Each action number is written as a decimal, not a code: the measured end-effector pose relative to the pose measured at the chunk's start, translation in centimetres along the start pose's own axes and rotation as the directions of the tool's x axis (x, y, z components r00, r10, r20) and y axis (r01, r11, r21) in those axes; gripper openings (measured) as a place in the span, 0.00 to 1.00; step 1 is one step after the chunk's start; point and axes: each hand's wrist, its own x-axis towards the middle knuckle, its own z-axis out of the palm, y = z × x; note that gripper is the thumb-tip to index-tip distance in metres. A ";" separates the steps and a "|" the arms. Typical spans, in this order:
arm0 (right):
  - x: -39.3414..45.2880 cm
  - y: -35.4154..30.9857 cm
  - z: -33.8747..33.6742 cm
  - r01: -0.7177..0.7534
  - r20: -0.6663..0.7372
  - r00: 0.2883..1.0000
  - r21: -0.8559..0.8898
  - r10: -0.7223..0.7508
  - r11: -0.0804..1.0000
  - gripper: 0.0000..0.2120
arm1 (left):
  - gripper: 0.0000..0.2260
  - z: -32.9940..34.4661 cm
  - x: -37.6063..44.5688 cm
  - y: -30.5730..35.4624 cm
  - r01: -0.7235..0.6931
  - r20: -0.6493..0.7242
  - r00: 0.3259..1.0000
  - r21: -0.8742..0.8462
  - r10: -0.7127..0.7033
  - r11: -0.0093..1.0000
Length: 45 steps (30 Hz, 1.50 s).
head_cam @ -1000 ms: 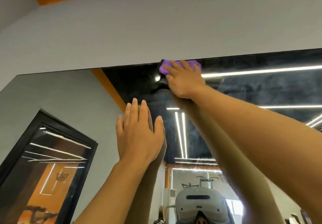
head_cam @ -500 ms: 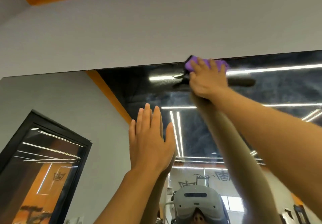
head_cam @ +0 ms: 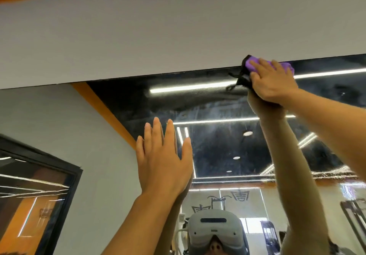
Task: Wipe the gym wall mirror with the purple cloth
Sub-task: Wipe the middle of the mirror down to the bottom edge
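The wall mirror (head_cam: 217,104) fills the lower half of the view, and its glass shows hazy streaks. My right hand (head_cam: 273,85) reaches up to the mirror's top edge at the upper right. It presses the purple cloth (head_cam: 252,64) against the glass with its fingers spread over it. A dark edge of the cloth hangs out to the left of the hand. My left hand (head_cam: 162,165) lies flat on the mirror lower down and to the left, fingers straight and pointing up. It holds nothing.
A plain white wall (head_cam: 178,36) runs above the mirror's top edge. The mirror reflects a black-framed panel (head_cam: 39,185) at the left, ceiling light strips, gym equipment at the lower right, and a grey headset (head_cam: 214,229) at the bottom.
My right hand has slid the purple cloth to the right along the mirror's top edge. My left hand stays flat on the glass, shifted a little to the right.
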 end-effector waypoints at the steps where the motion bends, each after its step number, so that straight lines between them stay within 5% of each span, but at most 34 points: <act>1: 0.0 0.3 0.0 -0.013 -0.004 1.000 -0.003 0.013 1.000 0.25 | 0.34 0.1 -0.1 0.1 -0.003 -0.008 1.000 0.019 0.003 1.000; 4: 0.2 -1.5 0.6 0.004 -0.006 1.000 -0.006 -0.004 1.000 0.25 | 0.37 0.5 -0.4 0.1 -0.015 -0.033 0.999 0.054 0.017 0.998; 11: -1.6 -3.7 1.4 0.331 0.080 0.941 -0.004 -0.330 0.944 0.24 | 0.36 0.6 -0.3 -0.1 -0.022 -0.061 0.998 0.014 0.023 1.000; 18: -17.8 0.2 2.1 0.489 0.094 0.863 0.095 -0.497 0.867 0.25 | 0.33 0.4 -2.5 1.3 -0.063 -0.043 0.997 -0.104 0.058 0.993; 21: -18.6 1.1 1.9 0.489 0.126 0.857 0.104 -0.499 0.866 0.24 | 0.35 0.8 -3.4 1.5 -0.074 -0.034 0.997 -0.096 0.071 0.993; 30: -3.8 -0.6 1.0 0.294 0.093 0.952 -0.020 -0.291 0.956 0.24 | 0.36 0.8 -3.4 1.2 -0.084 -0.029 0.996 -0.088 0.082 0.993; 40: -26.8 1.7 3.5 0.554 0.036 0.830 0.060 -0.556 0.830 0.24 | 0.31 -0.2 -6.4 0.3 -0.072 -0.005 0.997 -0.076 0.072 0.995; 45: -22.2 0.6 2.8 0.543 0.074 0.833 0.087 -0.549 0.835 0.25 | 0.32 -0.1 -7.9 -0.7 -0.077 -0.004 0.997 -0.070 0.077 0.995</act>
